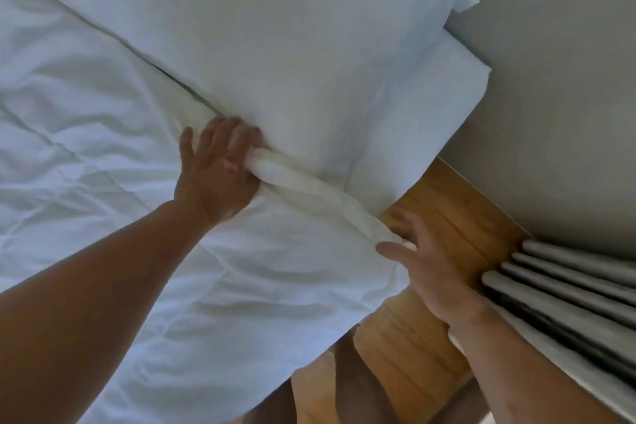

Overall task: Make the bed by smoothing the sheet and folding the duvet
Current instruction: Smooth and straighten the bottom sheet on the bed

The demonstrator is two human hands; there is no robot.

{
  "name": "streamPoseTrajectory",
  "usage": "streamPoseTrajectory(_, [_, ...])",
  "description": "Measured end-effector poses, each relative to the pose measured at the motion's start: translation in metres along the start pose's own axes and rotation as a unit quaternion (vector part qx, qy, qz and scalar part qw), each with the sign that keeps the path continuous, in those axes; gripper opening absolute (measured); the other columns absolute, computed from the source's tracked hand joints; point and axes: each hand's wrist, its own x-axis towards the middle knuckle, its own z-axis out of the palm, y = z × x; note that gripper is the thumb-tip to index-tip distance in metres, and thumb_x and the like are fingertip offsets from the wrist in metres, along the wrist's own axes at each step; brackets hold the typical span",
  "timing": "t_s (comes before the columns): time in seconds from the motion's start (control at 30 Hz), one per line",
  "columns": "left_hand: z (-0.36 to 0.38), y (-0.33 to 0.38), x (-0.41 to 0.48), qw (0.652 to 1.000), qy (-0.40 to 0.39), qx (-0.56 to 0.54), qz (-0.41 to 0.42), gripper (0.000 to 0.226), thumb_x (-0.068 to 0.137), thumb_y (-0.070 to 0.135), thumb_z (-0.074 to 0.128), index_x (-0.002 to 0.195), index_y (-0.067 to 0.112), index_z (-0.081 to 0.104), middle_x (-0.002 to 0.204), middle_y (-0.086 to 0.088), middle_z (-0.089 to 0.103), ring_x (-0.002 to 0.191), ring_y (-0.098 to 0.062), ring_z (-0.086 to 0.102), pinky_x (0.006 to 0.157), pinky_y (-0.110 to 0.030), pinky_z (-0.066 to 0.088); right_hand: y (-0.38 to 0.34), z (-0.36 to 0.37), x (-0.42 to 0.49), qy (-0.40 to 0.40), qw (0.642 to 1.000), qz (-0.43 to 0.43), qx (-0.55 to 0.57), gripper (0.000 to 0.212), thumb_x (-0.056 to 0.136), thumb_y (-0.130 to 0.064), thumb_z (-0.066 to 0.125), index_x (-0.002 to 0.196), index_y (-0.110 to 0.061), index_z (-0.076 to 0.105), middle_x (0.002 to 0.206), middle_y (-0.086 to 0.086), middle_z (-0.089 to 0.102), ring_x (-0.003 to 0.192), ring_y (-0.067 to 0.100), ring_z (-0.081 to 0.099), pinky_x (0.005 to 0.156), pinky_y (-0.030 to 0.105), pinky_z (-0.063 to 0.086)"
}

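Wooden floor (430,337) shows at the lower right, below a grey wall (550,79) and the stiff pleats of a grey curtain (568,286). Across the rest of the frame lies the bed: a smooth, plump white pillow (292,45) at upper centre on the taut sheet (447,96), and the duvet (172,268), soft, white and heavily creased, filling the left and lower centre. Its top hem is bunched into a thick roll running diagonally from mid-frame down to the right, touching the pillow's near edge. We hold that roll at both ends. Our left hand (216,172) grips it at mid-frame, thumb curled round the fabric. Our right hand (430,262) pinches the corner between thumb and fingers, out over the floor. We judge that a fold must carry this hem crosswise, toward the lower left.
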Motion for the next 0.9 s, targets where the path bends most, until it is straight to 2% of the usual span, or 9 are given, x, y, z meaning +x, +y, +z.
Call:
streamPoseTrajectory(0.1, [0.002,-0.025,-0.027,0.983,0.075,-0.084,-0.142,0.085,0.082,0.061,0.06,0.151,0.021,0.029,0.154,-0.016,0.034,0.143,-0.036,0.032,0.112,-0.057,0.031,0.001,0.005,0.011,0.009,0.994,-0.005,-0.106,0.022,0.084,-0.031,0.079,0.103,-0.033,0.07,0.095,-0.014,0.075,0.087,0.006,0.072,0.077,0.032,0.062])
streamPoseTrajectory(0.2, [0.026,-0.048,-0.094,0.953,0.002,-0.123,-0.278,0.084,0.088,0.075,0.029,0.155,0.025,0.024,0.159,-0.013,0.029,0.146,-0.034,0.028,0.114,-0.058,0.031,0.003,0.004,0.017,0.023,0.968,0.015,-0.249,0.023,0.088,-0.048,0.069,0.094,-0.026,0.068,0.085,-0.007,0.072,0.081,0.01,0.069,0.082,0.043,0.059])
streamPoseTrajectory(0.27, [0.049,-0.06,-0.155,0.95,-0.107,-0.092,-0.278,0.08,0.09,0.074,0.015,0.156,0.029,0.027,0.164,-0.008,0.023,0.149,-0.031,0.022,0.114,-0.059,0.028,-0.004,0.008,0.012,0.055,0.924,0.0,-0.377,0.023,0.092,-0.045,0.064,0.105,-0.026,0.06,0.096,-0.008,0.066,0.087,0.01,0.061,0.082,0.036,0.053])
streamPoseTrajectory(0.37, [0.069,-0.068,-0.205,0.955,-0.185,-0.071,-0.22,0.085,0.09,0.071,-0.004,0.152,0.029,0.038,0.166,-0.004,0.016,0.153,-0.027,0.012,0.116,-0.056,0.022,-0.029,0.043,-0.002,0.13,0.844,-0.212,-0.475,0.041,0.089,-0.024,0.07,0.128,-0.022,0.056,0.124,-0.001,0.058,0.109,0.017,0.056,0.089,0.033,0.048])
streamPoseTrajectory(0.43, [0.067,-0.073,-0.208,0.952,-0.141,-0.13,-0.24,0.075,0.093,0.071,0.014,0.153,0.031,0.035,0.164,-0.002,0.024,0.151,-0.023,0.022,0.117,-0.05,0.025,-0.042,0.088,-0.006,0.054,0.8,-0.335,-0.494,0.049,0.086,-0.02,0.072,0.132,-0.02,0.057,0.136,0.0,0.056,0.124,0.018,0.053,0.1,0.035,0.047])
streamPoseTrajectory(0.57, [0.061,-0.096,-0.246,0.948,-0.081,-0.138,-0.277,0.063,0.093,0.061,0.031,0.148,0.033,0.043,0.159,0.002,0.036,0.146,-0.02,0.034,0.115,-0.05,0.027,-0.042,0.201,0.004,-0.121,0.692,-0.414,-0.579,0.058,0.082,-0.028,0.072,0.137,-0.021,0.056,0.149,0.001,0.049,0.136,0.021,0.048,0.107,0.037,0.044])
streamPoseTrajectory(0.67, [0.062,-0.134,-0.331,0.885,-0.097,-0.13,-0.436,0.061,0.092,0.063,0.029,0.148,0.04,0.039,0.16,0.006,0.033,0.147,-0.018,0.029,0.115,-0.054,0.023,-0.03,0.272,0.003,-0.211,0.624,-0.429,-0.618,0.063,0.076,-0.029,0.076,0.136,-0.021,0.057,0.15,0.005,0.048,0.134,0.026,0.052,0.102,0.04,0.05])
streamPoseTrajectory(0.77, [0.071,-0.176,-0.445,0.767,-0.145,-0.16,-0.605,0.059,0.095,0.064,0.037,0.15,0.045,0.029,0.162,0.01,0.022,0.15,-0.016,0.019,0.117,-0.057,0.02,-0.007,0.335,-0.014,-0.27,0.581,-0.432,-0.635,0.067,0.08,-0.034,0.073,0.143,-0.023,0.051,0.155,0.005,0.041,0.138,0.028,0.047,0.108,0.04,0.044])
streamPoseTrajectory(0.9, [0.08,-0.215,-0.576,0.65,-0.103,-0.228,-0.718,0.084,0.091,0.064,0.05,0.157,0.021,0.02,0.162,-0.009,0.025,0.149,-0.027,0.021,0.121,-0.048,0.022,0.044,0.413,-0.055,-0.339,0.504,-0.461,-0.647,0.072,0.077,-0.041,0.073,0.143,-0.025,0.05,0.157,0.005,0.041,0.139,0.026,0.047,0.108,0.04,0.043])
